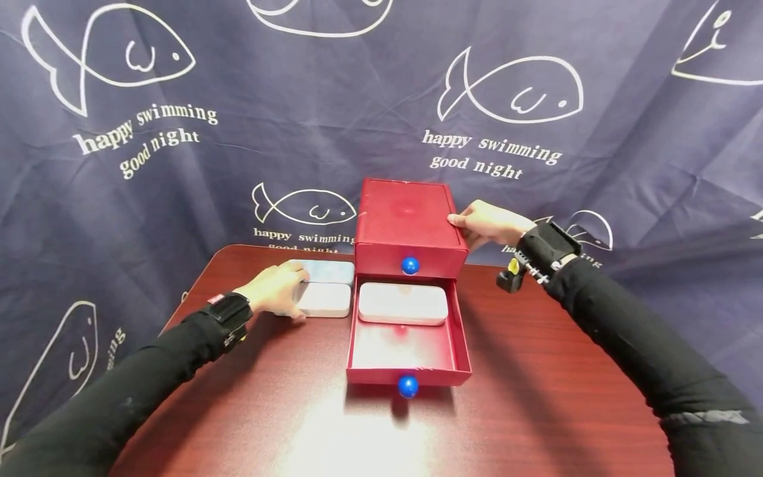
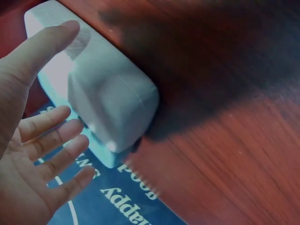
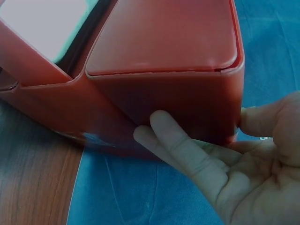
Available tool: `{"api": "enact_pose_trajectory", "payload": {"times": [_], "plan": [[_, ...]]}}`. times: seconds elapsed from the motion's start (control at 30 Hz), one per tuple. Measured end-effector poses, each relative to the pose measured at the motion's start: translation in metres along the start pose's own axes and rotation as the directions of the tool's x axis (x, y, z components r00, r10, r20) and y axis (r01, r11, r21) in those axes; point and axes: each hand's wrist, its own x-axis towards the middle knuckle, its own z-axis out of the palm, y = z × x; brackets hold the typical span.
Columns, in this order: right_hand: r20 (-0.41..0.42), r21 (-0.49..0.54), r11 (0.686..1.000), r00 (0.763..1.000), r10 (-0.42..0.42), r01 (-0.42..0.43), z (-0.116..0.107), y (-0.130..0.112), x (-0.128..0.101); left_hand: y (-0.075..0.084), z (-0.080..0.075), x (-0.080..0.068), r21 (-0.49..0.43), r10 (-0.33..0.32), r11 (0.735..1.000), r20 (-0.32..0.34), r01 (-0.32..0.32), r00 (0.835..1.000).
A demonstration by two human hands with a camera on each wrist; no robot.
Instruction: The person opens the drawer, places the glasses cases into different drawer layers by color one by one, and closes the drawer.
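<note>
A red two-drawer box (image 1: 405,215) stands at the table's far middle. Its lower drawer (image 1: 408,348) is pulled out, with a flat white case (image 1: 403,303) lying at its back. The upper drawer is closed, and each front carries a blue knob (image 1: 410,265). My right hand (image 1: 485,224) presses straight fingers (image 3: 183,145) against the box's right wall (image 3: 168,37), thumb at the rear corner. Left of the box lie a white case (image 1: 324,299) and, behind it, a light blue case (image 1: 326,270). My left hand (image 1: 277,288) is spread open at the white case (image 2: 112,101), gripping nothing.
The dark red wooden table (image 1: 536,397) has bare room in front of and to the right of the open drawer. A navy cloth with white fish prints (image 1: 179,199) hangs behind and drapes past the table's far edge. A second blue knob (image 1: 408,385) sticks out toward me.
</note>
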Motion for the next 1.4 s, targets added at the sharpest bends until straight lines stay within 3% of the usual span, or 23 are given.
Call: {"api": "enact_pose_trajectory", "payload": {"times": [0.23, 0.4, 0.8, 1.07, 1.2, 1.4], "plan": [[-0.004, 0.009, 1.000, 1.000, 0.003, -0.003, -0.001, 0.001, 0.001, -0.005, 0.007, 0.004, 0.026, 0.003, 1.000, 0.033, -0.004, 0.999], [-0.005, 0.016, 1.000, 1.000, 0.010, -0.010, 0.000, 0.001, 0.001, -0.005, 0.011, 0.004, 0.025, 0.001, 1.000, 0.021, -0.002, 1.000], [-0.007, 0.006, 1.000, 1.000, 0.025, -0.025, 0.000, 0.000, 0.000, 0.000, 0.013, -0.006, -0.058, -0.054, 0.997, 0.090, 0.060, 0.994], [0.006, 0.009, 1.000, 1.000, 0.021, -0.021, 0.002, -0.001, -0.001, 0.000, 0.020, -0.012, -0.199, -0.129, 0.966, 0.182, 0.165, 0.975], [0.011, 0.013, 1.000, 1.000, 0.024, -0.025, 0.002, -0.002, -0.001, -0.001, 0.021, -0.011, -0.226, -0.112, 0.962, 0.192, 0.155, 0.975], [0.013, 0.025, 0.999, 1.000, 0.028, -0.028, 0.001, -0.005, -0.001, -0.001, 0.015, -0.005, -0.193, -0.085, 0.973, 0.225, 0.130, 0.971]]}}
